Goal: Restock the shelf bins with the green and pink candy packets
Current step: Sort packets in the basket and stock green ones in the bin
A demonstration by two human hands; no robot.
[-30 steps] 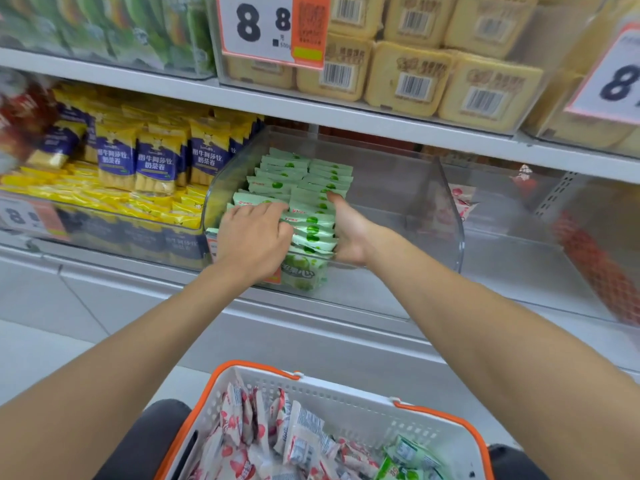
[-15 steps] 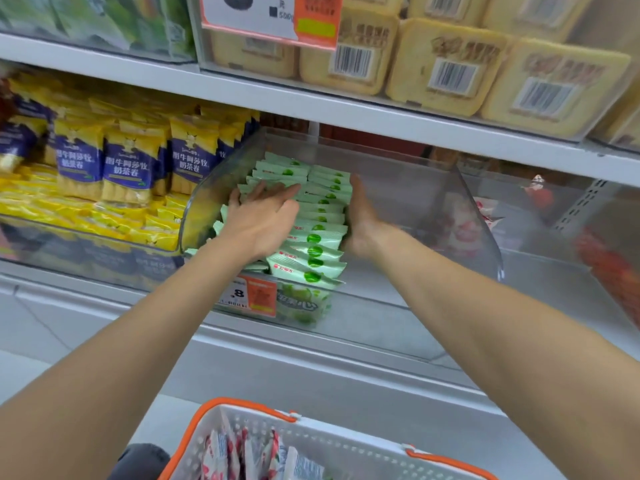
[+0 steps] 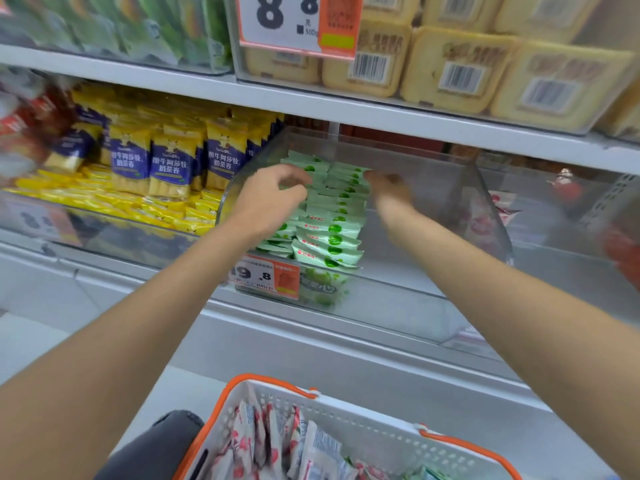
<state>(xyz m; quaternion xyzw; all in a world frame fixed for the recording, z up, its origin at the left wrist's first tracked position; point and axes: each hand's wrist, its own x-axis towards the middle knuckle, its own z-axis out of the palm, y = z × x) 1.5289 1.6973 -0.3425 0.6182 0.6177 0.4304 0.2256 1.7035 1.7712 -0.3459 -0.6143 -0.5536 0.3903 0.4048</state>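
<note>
Two rows of green candy packets (image 3: pixel 332 230) lie stacked in a clear plastic bin (image 3: pixel 408 282) on the middle shelf. My left hand (image 3: pixel 273 192) hovers over the left row with its fingers loosely curled and nothing in them. Blurred by motion, my right hand (image 3: pixel 388 188) sits at the far right end of the rows, fingertips by the rear packets. Below me, a white basket with orange handles (image 3: pixel 346 410) holds pink candy packets (image 3: pixel 263 441) and a few green ones (image 3: pixel 426 474).
Yellow and blue snack packs (image 3: pixel 169 161) fill the bin to the left. The clear bin to the right holds a few pink packets (image 3: pixel 498 211). An upper shelf (image 3: pixel 346 109) with yellow boxed goods overhangs the bins. A price tag (image 3: pixel 266 275) hangs on the green bin's front.
Both hands have come off the green rows and risen toward the back of the bin. The view has dropped, showing more of the basket.
</note>
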